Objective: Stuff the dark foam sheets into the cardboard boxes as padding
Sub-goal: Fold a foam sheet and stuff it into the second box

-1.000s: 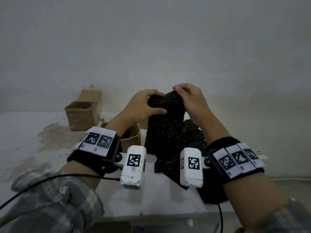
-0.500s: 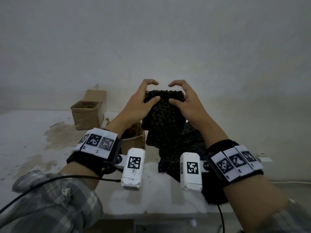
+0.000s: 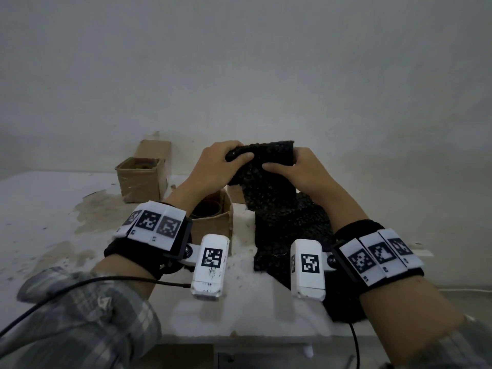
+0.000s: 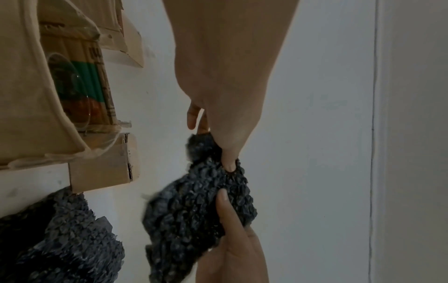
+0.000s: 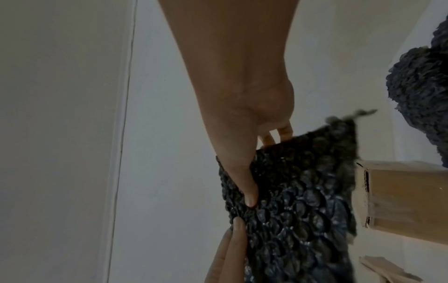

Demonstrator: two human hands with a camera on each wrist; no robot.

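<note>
Both my hands hold one dark, bumpy foam sheet (image 3: 266,179) upright above the table, its top edge folded over. My left hand (image 3: 222,166) grips its upper left part, thumb in front and fingers curled over the top. My right hand (image 3: 295,169) pinches the upper right part the same way. The wrist views show each thumb pressed into the foam sheet (image 4: 201,214) (image 5: 295,201). More dark foam sheets (image 3: 290,235) lie piled under it. An open cardboard box (image 3: 213,225) stands just left of the pile, below my left wrist. It holds a glass vessel.
A second open cardboard box (image 3: 142,179) stands further back on the left, with a raised flap behind it. A third box (image 3: 235,194) peeks out behind the held sheet. The white table (image 3: 53,235) is stained. The wall (image 3: 266,75) stands close behind.
Both hands have re-gripped the sheet: fingers that were spread half a second ago now close over its folded top edge. The sheet's top is wider and flatter than a second ago.
</note>
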